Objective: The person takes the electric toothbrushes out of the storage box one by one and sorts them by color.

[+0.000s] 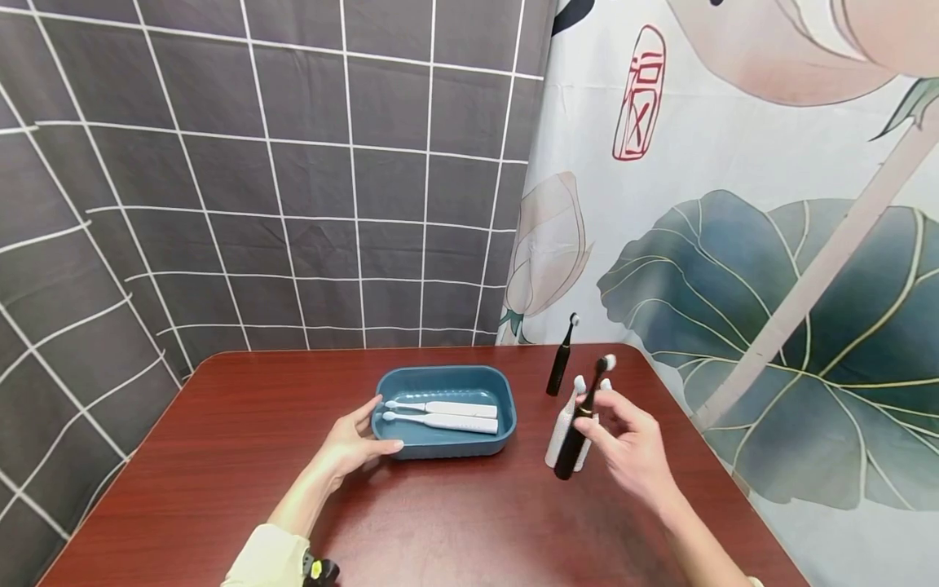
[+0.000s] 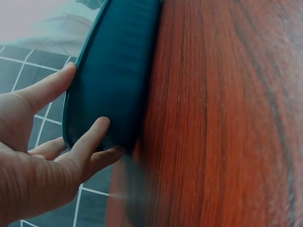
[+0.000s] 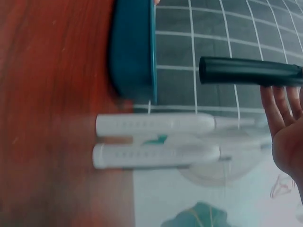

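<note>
My right hand (image 1: 632, 444) pinches a black electric toothbrush (image 1: 574, 444), held head up and tilted, with its base toward the table. Close behind it, two white electric toothbrushes (image 3: 154, 124) stand upright, partly hidden in the head view by the hand and the black one. A blue tray (image 1: 447, 450) sits left of these, with two more white toothbrushes (image 1: 458, 423) lying side by side in it. At the tray's left end, my left hand (image 1: 352, 444) rests spread fingers against the outer wall and rim.
Another black toothbrush (image 1: 560, 367) stands upright near the back right edge of the reddish wooden table (image 1: 242, 432). A dark gridded curtain (image 1: 293, 179) hangs behind the table, and a cloth with lotus prints (image 1: 572, 122) hangs along the right.
</note>
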The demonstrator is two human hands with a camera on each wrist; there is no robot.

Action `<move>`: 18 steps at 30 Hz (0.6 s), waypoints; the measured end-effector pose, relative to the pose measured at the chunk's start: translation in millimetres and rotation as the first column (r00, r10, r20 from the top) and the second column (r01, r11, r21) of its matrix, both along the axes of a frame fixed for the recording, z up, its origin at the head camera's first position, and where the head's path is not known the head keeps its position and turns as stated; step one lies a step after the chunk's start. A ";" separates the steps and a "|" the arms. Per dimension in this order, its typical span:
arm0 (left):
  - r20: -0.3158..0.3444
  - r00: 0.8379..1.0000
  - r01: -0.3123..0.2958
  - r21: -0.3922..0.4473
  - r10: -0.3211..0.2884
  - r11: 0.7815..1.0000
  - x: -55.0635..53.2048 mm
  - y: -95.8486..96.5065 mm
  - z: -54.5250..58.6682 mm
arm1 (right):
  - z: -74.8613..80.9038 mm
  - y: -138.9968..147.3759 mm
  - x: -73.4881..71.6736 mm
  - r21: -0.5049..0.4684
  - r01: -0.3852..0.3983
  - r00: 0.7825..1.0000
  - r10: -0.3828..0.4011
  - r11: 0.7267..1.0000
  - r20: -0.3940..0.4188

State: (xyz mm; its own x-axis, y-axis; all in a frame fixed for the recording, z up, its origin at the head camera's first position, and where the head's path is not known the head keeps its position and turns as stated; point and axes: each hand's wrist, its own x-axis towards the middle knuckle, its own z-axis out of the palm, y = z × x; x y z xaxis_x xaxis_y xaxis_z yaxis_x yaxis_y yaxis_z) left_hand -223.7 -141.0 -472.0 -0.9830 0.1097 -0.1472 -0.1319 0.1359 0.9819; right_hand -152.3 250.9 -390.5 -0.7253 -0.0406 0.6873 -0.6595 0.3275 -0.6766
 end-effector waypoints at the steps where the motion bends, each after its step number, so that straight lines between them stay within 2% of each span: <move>1: 0.000 1.000 -0.001 -0.003 0.001 1.000 -0.3 -0.4 0.0 | -0.3 5.9 3.6 -0.024 0.004 1.000 -0.004 1.000 0.004; 5: -0.005 1.000 0.000 -0.023 0.000 1.000 -1.8 -1.6 0.3 | -1.1 32.3 12.9 -0.097 0.073 0.997 -0.070 0.993 0.040; 8: -0.005 1.000 -0.003 -0.030 0.003 1.000 -2.8 -1.7 0.6 | -3.4 52.9 11.6 -0.134 0.152 0.986 -0.142 0.979 0.082; 14: -0.004 1.000 -0.006 -0.024 0.006 1.000 -2.1 -1.4 0.6 | -16.0 81.1 -7.4 -0.145 0.345 0.936 -0.328 0.927 0.126; 18: 0.000 1.000 -0.008 -0.013 0.008 1.000 -1.5 -0.9 -0.2 | -17.7 80.2 -23.7 -0.124 0.384 0.922 -0.371 0.915 0.112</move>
State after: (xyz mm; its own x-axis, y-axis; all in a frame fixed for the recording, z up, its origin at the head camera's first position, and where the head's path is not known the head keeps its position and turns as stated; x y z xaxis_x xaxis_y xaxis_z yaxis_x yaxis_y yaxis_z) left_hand -225.2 -141.8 -472.2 -0.9838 0.1001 -0.1485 -0.1329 0.1478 0.9800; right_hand -175.9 331.1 -408.3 -0.7231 0.3402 0.6011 -0.4437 0.4381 -0.7818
